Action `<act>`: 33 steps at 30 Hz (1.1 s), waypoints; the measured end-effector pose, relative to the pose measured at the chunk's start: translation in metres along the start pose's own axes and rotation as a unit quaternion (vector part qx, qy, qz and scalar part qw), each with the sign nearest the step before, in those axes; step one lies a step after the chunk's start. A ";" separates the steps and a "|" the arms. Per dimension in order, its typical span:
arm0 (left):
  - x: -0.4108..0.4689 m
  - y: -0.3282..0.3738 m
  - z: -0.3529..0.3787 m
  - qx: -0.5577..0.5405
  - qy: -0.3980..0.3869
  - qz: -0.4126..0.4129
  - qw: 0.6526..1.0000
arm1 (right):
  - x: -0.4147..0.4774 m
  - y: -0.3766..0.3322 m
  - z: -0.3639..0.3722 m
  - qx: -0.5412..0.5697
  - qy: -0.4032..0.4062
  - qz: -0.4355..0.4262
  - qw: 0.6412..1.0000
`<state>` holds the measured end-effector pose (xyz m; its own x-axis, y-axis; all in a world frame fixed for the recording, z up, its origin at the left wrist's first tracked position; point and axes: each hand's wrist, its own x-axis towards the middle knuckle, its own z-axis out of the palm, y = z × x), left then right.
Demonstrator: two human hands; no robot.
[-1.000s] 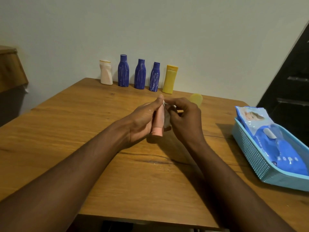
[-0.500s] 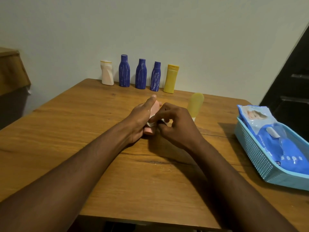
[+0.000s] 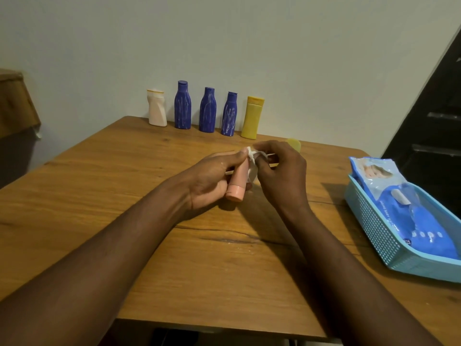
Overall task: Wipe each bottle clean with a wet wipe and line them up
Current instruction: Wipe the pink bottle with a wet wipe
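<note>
Your forearms [image 3: 112, 245] reach in from the lower corners, meeting mid-frame. Your left hand [image 3: 212, 182] grips a pink tube [image 3: 239, 179]; your right hand [image 3: 282, 176] pinches a wipe [image 3: 252, 159] against it.

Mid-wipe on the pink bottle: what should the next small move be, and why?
Probably draw the wipe down the pink bottle toward its cap: the left hand grips the bottle, the right hand pinches the wipe at its far end.

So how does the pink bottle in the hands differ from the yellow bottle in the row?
The left hand holds the pink bottle tilted, cap towards the camera; the yellow bottle stands upright on the table, cap up. The right hand presses a white wipe on the pink bottle; no hand touches the yellow bottle. Both caps match their bodies.
</note>
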<state>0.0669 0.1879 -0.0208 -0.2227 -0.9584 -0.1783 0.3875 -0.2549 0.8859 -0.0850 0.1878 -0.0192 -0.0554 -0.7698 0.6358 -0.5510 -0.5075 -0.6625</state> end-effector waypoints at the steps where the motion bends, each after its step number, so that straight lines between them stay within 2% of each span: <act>1: 0.001 0.000 -0.001 -0.010 0.007 0.005 1.000 | -0.001 -0.001 0.000 0.009 -0.008 0.004 1.000; 5: 0.000 0.004 -0.007 -0.028 0.033 0.021 0.999 | -0.006 -0.006 0.003 0.037 -0.081 -0.003 0.996; 9: -0.003 0.010 -0.007 0.004 0.074 0.039 0.996 | -0.011 -0.008 0.004 0.044 -0.181 -0.034 0.982; 11: -0.002 0.011 -0.007 0.013 0.089 0.043 0.995 | -0.012 -0.009 0.004 0.041 -0.200 -0.044 0.978; 17: 0.002 0.006 -0.005 -0.027 0.070 0.033 0.997 | -0.010 -0.008 0.010 0.013 -0.121 -0.063 0.991; 22: 0.003 0.003 -0.003 -0.029 0.050 0.027 0.998 | -0.004 0.000 0.005 0.002 -0.051 -0.032 0.998; 33: -0.011 0.007 0.000 0.135 0.022 0.054 0.989 | 0.001 0.004 0.001 0.027 0.000 0.006 1.000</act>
<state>0.0722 0.1968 -0.0122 -0.1509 -0.9845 -0.0898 0.1533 -0.1130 0.9817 -0.0865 0.1847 -0.0219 -0.0627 -0.7760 0.6276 -0.5047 -0.5179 -0.6907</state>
